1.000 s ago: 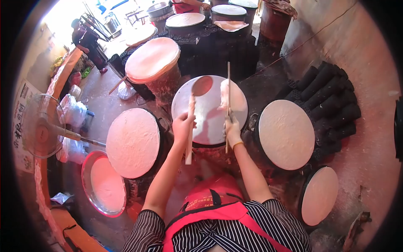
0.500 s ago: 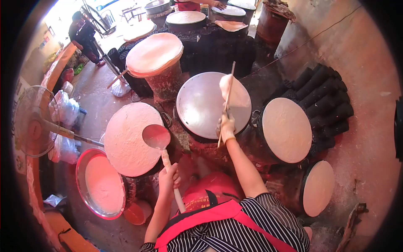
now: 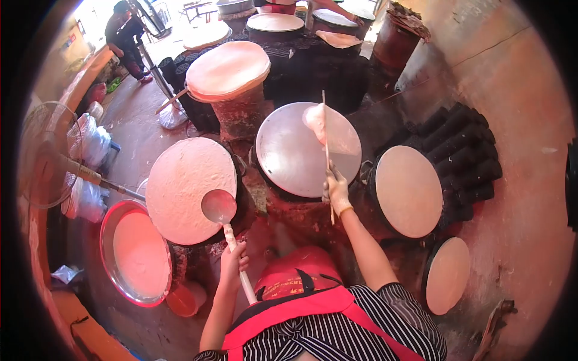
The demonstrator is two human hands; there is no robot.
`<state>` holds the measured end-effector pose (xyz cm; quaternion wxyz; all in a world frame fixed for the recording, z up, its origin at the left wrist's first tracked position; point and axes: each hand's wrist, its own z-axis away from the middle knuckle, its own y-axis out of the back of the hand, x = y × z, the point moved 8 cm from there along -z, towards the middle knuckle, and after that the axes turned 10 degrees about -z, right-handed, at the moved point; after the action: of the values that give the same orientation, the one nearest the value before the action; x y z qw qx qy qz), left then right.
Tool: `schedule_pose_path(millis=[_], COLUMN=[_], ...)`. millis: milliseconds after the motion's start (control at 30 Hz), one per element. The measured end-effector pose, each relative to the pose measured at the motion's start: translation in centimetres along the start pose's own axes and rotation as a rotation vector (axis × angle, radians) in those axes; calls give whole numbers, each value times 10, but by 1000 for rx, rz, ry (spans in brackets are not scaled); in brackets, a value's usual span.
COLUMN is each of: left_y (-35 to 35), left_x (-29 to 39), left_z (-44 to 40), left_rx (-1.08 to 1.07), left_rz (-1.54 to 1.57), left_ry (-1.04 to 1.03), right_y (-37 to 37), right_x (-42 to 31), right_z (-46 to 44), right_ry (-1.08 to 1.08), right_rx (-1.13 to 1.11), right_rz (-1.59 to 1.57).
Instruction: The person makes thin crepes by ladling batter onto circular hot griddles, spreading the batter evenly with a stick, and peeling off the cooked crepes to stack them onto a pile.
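My left hand point(image 3: 233, 263) is closed around the long pale handle of a ladle point(image 3: 219, 207). The ladle's round bowl is over the near edge of the left griddle, which is covered with a pale batter sheet point(image 3: 186, 180). My right hand point(image 3: 337, 191), in a light glove, grips a thin wooden stick point(image 3: 326, 135) at the front edge of the middle griddle point(image 3: 286, 147). The stick crosses the right half of that metal plate. Beside its far part sits a pool of wet batter point(image 3: 315, 120), with a thin smear to the right.
Lower left stands a wide metal basin point(image 3: 108, 265) of batter. Coated griddles lie at right point(image 3: 408, 191) and lower right point(image 3: 447, 277). A stack of flat sheets point(image 3: 229, 69) stands behind, left. Black cylinders point(image 3: 457, 156), a fan point(image 3: 51, 156) and other people point(image 3: 123, 39) are around.
The stick's far end has swung left, and the batter pool has shifted left on the plate. The ladle has drawn back slightly toward me. The view has tilted a little.
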<state>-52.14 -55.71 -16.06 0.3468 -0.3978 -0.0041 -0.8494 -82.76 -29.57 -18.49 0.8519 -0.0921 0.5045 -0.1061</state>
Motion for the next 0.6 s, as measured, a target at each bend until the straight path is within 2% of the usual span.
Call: schedule_pose_path(millis=[200,267,333,400,433,467,567,600], left_y=[-21,-31,-44,-59,-65,-71,-95,-102], left_x=[-38,-49,-60,-68,-72,-76,-87,-94], left_z=[-12,-11,-7,-3,-3,-1,10,10], left_rx=[42,66,84,107,150,192,259,278], left_rz=[206,232,251,279,259,236,202,209], left_ry=[28,32,59,42,34,27,38,36], right_y=[-32,-9,43,91,99,98,57,42], right_x=[-34,-46,-50,-55,-67,-66,-61,-60], right_z=[-1,22,6,-32,-44,-60,-75,-67], right_ry=[-95,-230,-195,-185,-45,-73,-133,-165], right_rx=[-190,-396,-329,-41,-29,-64,-364,-427], right_rz=[221,214,224,62,100,118,328,297])
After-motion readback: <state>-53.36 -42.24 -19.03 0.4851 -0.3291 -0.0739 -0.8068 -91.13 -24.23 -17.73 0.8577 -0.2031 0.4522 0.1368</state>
